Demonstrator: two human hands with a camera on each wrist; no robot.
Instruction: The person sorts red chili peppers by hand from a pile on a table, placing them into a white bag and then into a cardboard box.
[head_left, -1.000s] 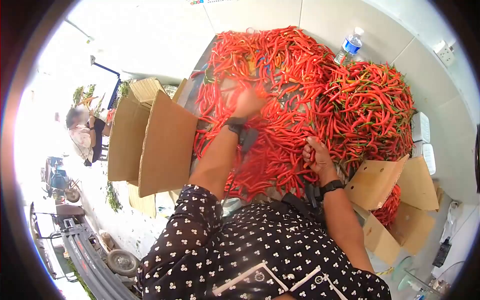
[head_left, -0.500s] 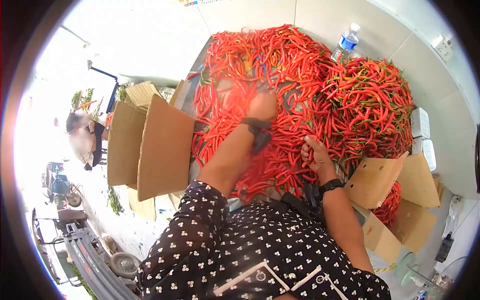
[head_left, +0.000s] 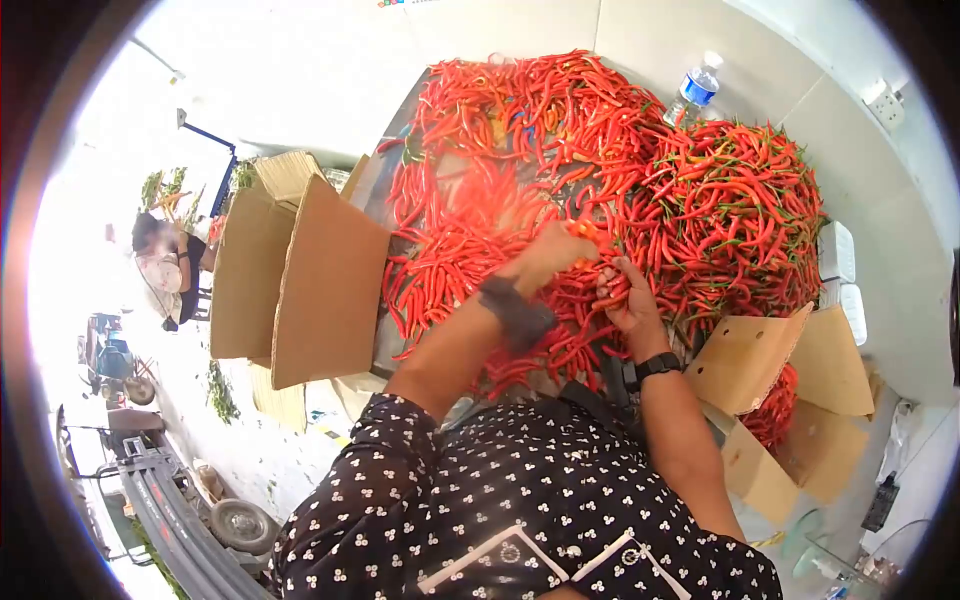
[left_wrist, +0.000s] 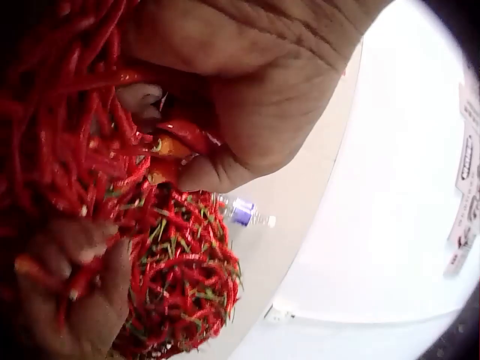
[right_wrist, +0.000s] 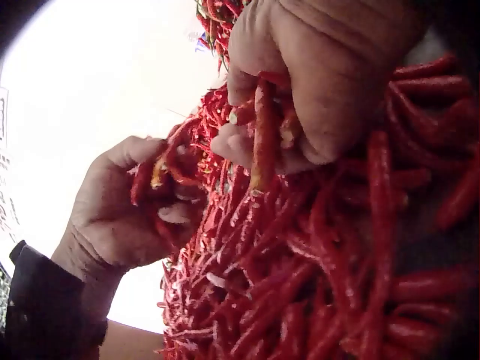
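My left hand [head_left: 552, 254] is over the spread of red chillies [head_left: 445, 275], close beside my right hand. In the left wrist view its fingers and thumb curl round several chillies [left_wrist: 180, 139], some with orange ends. My right hand [head_left: 630, 305] stays low at the near right of the spread. It grips a few chillies [right_wrist: 262, 139], which stick out between thumb and fingers in the right wrist view. To its right rises a heap of chillies with green stems [head_left: 740, 210].
An open cardboard box [head_left: 335, 285] stands at the left. Another box [head_left: 750, 365], with chillies inside, is at the right. A water bottle [head_left: 694, 90] stands by the wall behind the heap. White containers [head_left: 838, 252] sit at the right. Another person [head_left: 165, 265] is far left.
My left hand has moved right and nearer from the left part of the spread, to beside my right hand. The right hand has stayed almost in place.
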